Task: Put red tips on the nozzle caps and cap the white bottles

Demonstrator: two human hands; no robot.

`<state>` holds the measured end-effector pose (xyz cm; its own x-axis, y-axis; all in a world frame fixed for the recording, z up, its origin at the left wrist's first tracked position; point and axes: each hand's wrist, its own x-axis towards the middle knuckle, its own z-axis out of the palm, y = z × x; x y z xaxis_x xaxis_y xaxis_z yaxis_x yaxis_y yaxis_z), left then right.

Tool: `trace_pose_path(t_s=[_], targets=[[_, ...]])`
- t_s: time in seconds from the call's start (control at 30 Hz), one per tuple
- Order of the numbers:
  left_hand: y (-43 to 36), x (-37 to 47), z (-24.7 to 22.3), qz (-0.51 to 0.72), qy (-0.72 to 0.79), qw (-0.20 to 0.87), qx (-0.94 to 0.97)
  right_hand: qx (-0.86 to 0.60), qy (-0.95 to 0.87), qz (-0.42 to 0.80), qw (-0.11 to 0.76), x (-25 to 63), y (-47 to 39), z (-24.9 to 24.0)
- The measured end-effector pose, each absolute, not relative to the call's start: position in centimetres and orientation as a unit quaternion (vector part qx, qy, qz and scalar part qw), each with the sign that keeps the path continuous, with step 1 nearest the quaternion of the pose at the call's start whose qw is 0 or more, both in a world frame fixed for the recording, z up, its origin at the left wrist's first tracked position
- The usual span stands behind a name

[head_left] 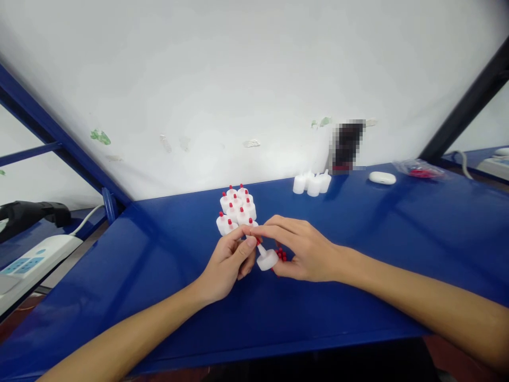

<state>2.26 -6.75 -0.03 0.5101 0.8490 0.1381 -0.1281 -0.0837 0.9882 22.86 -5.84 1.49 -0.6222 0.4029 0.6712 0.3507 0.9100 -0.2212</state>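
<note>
A small white nozzle bottle (267, 260) is tilted between my two hands, its narrow spout pointing up and left. A red tip cap (258, 241) sits at the spout's end. My left hand (230, 257) is closed, with thumb and index finger pinched at this red cap. My right hand (304, 246) curves around the bottle, its thumb by the base and its index finger reaching to the capped end. Loose red caps (281, 254) lie on the table beneath my right hand, partly hidden. Just beyond my left fingers stands a group of several red-capped white bottles (237, 204).
The blue table (178, 318) runs to a white wall. Several uncapped white bottles (313, 184) stand at the back. Right of them lie a white oval case (382, 178) and a clear bag with red pieces (420, 171). A power strip (35, 262) is at left.
</note>
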Motion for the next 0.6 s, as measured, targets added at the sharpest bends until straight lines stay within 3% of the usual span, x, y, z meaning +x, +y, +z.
trace_pose_path(t_s=[0.33,0.6], targets=[[-6.8,2.2,0.4,0.349,0.333,0.606,0.633,-0.189,-0.891,-0.017,0.412,22.6,-5.7,1.4],[-7.5,2.2,1.0,0.223,0.248,0.639,0.693,-0.21,-0.873,0.036,0.438,22.6,-6.4,1.1]])
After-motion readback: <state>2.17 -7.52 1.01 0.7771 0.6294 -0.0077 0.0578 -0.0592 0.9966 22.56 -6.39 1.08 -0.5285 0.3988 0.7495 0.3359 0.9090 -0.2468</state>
